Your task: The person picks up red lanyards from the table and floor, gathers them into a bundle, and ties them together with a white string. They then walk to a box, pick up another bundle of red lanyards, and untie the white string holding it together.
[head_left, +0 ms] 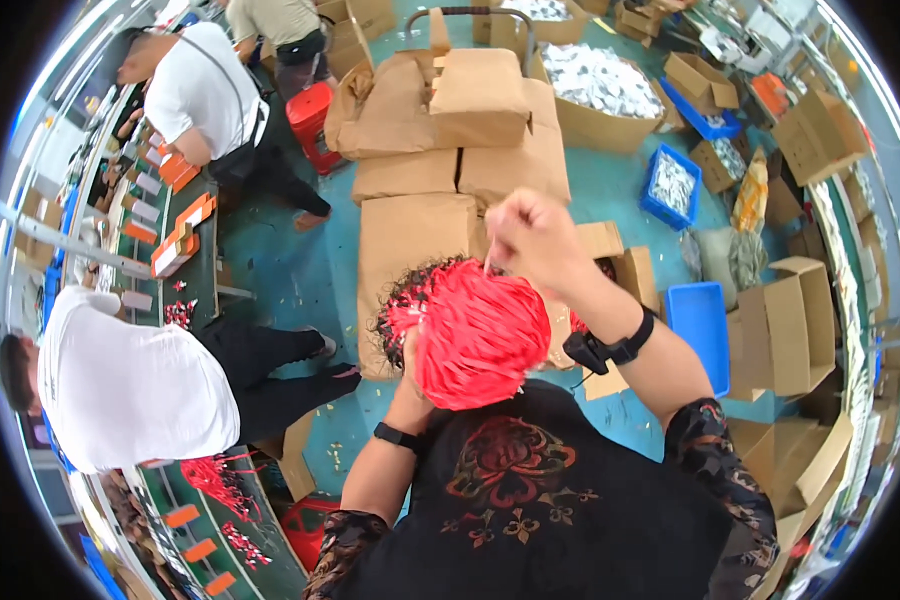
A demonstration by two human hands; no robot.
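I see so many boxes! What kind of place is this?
Probably a factory packing floor. Cardboard boxes are piled on the floor, people in white shirts work along a belt, and the hands hold a big bundle of red strips.

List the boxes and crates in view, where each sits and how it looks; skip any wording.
Closed brown cartons: stacked ahead on the floor.
Open carton: behind them, full of pale small items.
Blue crate: right, rectangular.
Open brown boxes: far right.
Orange-and-white packs: left bench.
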